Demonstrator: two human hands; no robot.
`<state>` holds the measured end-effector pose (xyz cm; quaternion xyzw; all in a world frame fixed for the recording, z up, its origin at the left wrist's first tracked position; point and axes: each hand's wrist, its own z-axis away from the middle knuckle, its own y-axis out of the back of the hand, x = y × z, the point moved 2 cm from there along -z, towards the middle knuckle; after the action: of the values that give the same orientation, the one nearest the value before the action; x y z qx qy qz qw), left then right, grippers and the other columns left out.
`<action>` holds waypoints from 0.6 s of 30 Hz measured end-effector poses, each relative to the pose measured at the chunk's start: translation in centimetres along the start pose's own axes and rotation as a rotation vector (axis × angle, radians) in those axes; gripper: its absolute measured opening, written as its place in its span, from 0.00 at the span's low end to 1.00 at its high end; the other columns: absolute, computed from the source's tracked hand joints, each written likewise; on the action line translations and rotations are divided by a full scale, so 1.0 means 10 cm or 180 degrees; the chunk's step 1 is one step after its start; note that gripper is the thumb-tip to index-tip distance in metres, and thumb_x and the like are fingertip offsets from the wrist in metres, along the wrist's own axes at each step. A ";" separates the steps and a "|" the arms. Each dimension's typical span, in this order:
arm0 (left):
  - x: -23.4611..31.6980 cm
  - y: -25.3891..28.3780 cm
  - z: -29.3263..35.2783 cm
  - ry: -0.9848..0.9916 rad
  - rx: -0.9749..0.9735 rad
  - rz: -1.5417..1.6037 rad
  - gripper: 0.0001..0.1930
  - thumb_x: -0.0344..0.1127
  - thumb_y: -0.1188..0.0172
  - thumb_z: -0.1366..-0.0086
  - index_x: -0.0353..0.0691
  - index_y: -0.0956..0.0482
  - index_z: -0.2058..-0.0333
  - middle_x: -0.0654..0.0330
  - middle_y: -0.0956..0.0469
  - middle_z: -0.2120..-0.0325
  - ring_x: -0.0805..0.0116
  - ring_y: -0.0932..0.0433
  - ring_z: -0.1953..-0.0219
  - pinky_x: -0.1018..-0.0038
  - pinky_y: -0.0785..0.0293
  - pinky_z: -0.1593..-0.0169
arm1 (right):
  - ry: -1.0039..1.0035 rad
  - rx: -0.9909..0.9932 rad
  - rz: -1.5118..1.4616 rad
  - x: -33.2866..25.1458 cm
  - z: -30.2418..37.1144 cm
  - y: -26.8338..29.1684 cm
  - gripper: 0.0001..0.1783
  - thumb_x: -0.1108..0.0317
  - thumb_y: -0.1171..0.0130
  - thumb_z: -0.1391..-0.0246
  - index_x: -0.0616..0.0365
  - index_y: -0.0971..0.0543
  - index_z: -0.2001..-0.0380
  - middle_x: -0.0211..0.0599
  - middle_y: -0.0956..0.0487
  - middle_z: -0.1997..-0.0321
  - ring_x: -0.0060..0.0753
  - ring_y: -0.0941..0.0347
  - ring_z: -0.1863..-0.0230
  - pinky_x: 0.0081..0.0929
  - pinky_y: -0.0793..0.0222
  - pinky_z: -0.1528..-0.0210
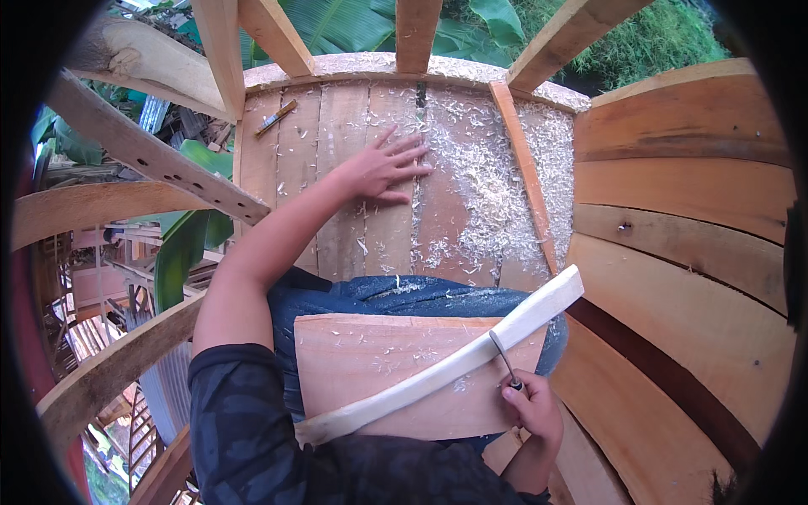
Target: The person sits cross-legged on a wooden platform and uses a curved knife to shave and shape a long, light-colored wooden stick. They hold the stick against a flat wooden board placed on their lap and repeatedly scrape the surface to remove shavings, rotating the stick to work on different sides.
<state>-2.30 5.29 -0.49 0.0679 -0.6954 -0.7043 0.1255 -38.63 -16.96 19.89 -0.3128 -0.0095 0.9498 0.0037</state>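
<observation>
My left hand (389, 168) lies palm down with fingers spread on the plank floor (341, 227), at the edge of a scatter of pale wood shavings (492, 189). In my right hand (535, 411) is a hook knife (504, 355), a thin curved metal tool with a dark grip. Its bent tip touches or hangs just over a long, curved piece of pale wood (446, 368). That piece lies slantwise over a flat wooden board (362, 349) on my lap, its wider end up at the right. My right fingers partly hide the grip.
An orange-brown wooden slat (523, 172) lies among the shavings. Near the left floor edge rests a small slim tool (276, 118). Curved plank walls (682, 181) rise on the right; upright ribs (418, 34) and a slanted beam (156, 151) stand ahead and left.
</observation>
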 end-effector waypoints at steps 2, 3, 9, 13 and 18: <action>0.00 0.12 -0.02 0.0792 0.0031 -0.0280 0.29 0.60 0.55 0.33 0.61 0.41 0.35 0.59 0.47 0.32 0.56 0.53 0.29 0.47 0.63 0.30 | 0.0070 0.0052 0.0006 0.03 -0.02 -0.02 0.10 0.67 0.41 0.45 0.62 0.26 0.74 0.21 0.31 0.79 0.12 0.39 0.75 0.18 0.41 0.73; 0.00 0.21 -0.04 0.0688 0.0081 -0.0154 0.28 0.56 0.54 0.33 0.60 0.40 0.35 0.59 0.46 0.33 0.56 0.50 0.30 0.47 0.60 0.30 | 0.0124 0.0101 0.0015 0.04 -0.01 -0.03 0.10 0.67 0.41 0.45 0.61 0.26 0.75 0.21 0.31 0.80 0.11 0.39 0.76 0.18 0.41 0.74; 0.31 1.04 0.05 0.0730 0.0154 0.1231 0.35 0.18 0.52 0.42 0.59 0.37 0.37 0.55 0.37 0.38 0.52 0.26 0.47 0.60 0.26 0.46 | 0.0473 0.0267 0.0115 0.18 0.00 -0.05 0.11 0.66 0.41 0.45 0.61 0.26 0.76 0.19 0.34 0.83 0.11 0.41 0.81 0.20 0.45 0.80; 0.57 1.46 0.30 0.1039 0.0694 0.1520 0.41 0.11 0.55 0.47 0.59 0.37 0.38 0.55 0.36 0.38 0.51 0.26 0.47 0.61 0.24 0.47 | 0.0725 0.0298 0.0230 0.19 -0.01 -0.09 0.11 0.65 0.41 0.44 0.60 0.26 0.76 0.20 0.33 0.83 0.11 0.40 0.81 0.19 0.44 0.80; 1.34 2.14 0.86 0.1544 0.0151 0.1786 0.31 0.33 0.41 0.40 0.48 0.38 0.37 0.48 0.37 0.39 0.47 0.39 0.36 0.60 0.40 0.36 | 0.1019 0.0362 0.0195 0.22 0.05 -0.16 0.12 0.64 0.41 0.44 0.62 0.25 0.74 0.22 0.31 0.82 0.12 0.39 0.80 0.20 0.42 0.78</action>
<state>-15.69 9.85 22.14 0.0425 -0.6531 -0.5896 0.4733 -40.70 -15.32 19.05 -0.4595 0.0545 0.8865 -0.0061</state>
